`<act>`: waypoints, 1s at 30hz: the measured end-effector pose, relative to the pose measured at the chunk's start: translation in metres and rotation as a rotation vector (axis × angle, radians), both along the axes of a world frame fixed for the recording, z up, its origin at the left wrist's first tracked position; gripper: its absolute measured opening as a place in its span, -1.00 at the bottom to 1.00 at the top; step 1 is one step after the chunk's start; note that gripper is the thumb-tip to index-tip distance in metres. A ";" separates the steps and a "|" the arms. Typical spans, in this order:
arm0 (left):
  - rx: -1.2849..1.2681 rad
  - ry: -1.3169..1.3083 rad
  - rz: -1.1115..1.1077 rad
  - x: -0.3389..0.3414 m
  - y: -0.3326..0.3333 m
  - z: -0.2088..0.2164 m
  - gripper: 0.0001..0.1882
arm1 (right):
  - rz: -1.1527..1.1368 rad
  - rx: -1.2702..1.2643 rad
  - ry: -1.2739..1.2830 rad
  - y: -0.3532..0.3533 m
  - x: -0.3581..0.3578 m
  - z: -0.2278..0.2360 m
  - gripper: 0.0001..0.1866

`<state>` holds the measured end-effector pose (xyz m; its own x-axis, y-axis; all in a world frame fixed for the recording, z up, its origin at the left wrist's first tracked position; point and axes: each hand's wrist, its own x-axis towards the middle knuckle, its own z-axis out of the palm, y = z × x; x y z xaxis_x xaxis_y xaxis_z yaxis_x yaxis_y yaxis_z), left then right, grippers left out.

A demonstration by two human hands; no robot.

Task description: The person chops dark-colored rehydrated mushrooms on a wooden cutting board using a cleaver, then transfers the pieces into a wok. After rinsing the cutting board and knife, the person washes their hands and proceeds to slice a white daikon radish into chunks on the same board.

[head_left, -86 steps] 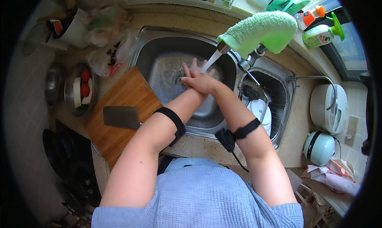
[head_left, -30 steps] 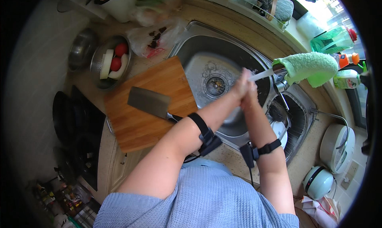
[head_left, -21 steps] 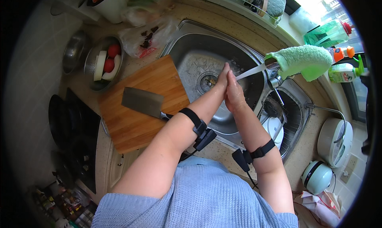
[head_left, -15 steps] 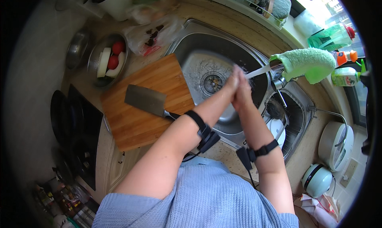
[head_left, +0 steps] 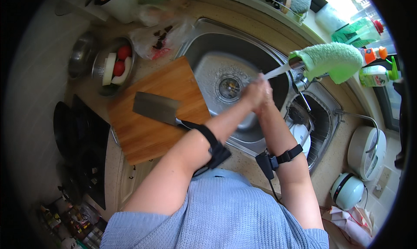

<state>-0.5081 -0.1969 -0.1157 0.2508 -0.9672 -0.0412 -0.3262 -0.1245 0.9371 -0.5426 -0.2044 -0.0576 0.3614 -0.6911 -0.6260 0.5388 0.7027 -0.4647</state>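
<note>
My left hand (head_left: 250,94) and my right hand (head_left: 265,95) are pressed together over the steel sink (head_left: 213,45). A stream of water (head_left: 277,71) from the tap (head_left: 297,65) runs onto them. They look wet. The fingers overlap and are blurred, so how each hand is closed does not show. Below the hands, the drain (head_left: 229,88) has small bits of food in it. A green towel (head_left: 332,60) is draped over the tap. Left of the sink lies a wooden cutting board (head_left: 173,86) with a cleaver (head_left: 154,106) on it, its handle partly behind my left forearm.
A steel colander (head_left: 99,69) holds red round items and pale pieces beside a plastic bag (head_left: 147,42). Dishes (head_left: 299,138) stand in the smaller basin at right. A black cooktop (head_left: 93,162) is at left; spray bottles (head_left: 374,75) line the window sill.
My hands have gone from palm to palm with fingers stretched out to a more bunched clasp under the water. The whole view has shifted slightly.
</note>
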 end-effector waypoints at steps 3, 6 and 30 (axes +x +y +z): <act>0.125 0.258 0.029 0.007 0.009 0.016 -0.40 | -0.091 0.113 -0.055 -0.004 0.002 -0.002 -0.54; -0.147 -0.297 -0.025 0.016 0.014 0.041 -0.39 | -0.024 0.169 0.138 -0.012 -0.006 -0.007 -0.42; 0.344 -0.318 -0.425 0.040 -0.014 0.059 -0.51 | -0.160 -0.241 -0.421 -0.015 0.014 -0.109 -0.44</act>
<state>-0.4685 -0.2114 -0.0565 -0.1016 -0.9298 -0.3539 -0.6692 -0.1993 0.7159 -0.5289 -0.2198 -0.1667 0.4260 -0.8651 -0.2649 0.8060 0.4959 -0.3233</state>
